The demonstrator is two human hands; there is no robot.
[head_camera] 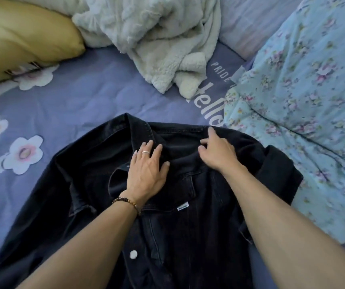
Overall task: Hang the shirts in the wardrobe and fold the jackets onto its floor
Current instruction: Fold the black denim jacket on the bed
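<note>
On a lilac flowered bedsheet (96,97) the black denim jacket (188,236) lies spread, unfolded. Left hand (146,172) presses flat; right hand (217,150) rests loosely curled, gripping nothing. No wardrobe in view.

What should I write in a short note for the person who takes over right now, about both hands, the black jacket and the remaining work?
Left hand: open, pressing flat on the black denim jacket just below its collar.
Right hand: fingers bent, touching the jacket near the right shoulder; it does not clearly grip anything.
The jacket lies spread front-up on the purple bedsheet, not folded yet.
A white fleece garment lies crumpled further back on the bed.
No wardrobe or shirts are in view.
Left to do: fold this jacket, put it on the wardrobe floor, then handle the remaining clothes.
</note>
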